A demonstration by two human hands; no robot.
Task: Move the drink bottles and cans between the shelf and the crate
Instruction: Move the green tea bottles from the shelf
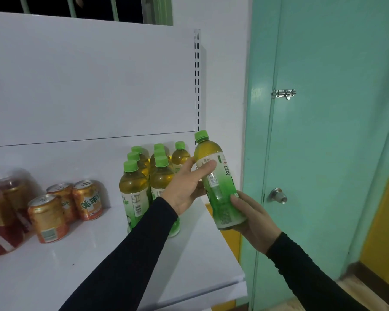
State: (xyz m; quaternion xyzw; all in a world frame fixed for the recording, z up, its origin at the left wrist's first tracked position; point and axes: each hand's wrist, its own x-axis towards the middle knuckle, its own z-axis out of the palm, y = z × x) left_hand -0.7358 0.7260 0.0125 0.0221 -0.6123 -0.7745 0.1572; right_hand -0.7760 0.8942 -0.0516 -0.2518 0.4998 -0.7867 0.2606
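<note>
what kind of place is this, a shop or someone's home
Probably a small shop or a stockroom mock-up: a white retail shelf with a slotted upright, stocked with rows of green-capped tea bottles and orange drink cans.

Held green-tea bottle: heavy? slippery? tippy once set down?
The green-tea bottle looks nearly full, so probably heavy for its size. Its glossy label may be slick; both the left hand and right hand grip it. Tall and narrow, likely tippy.
</note>
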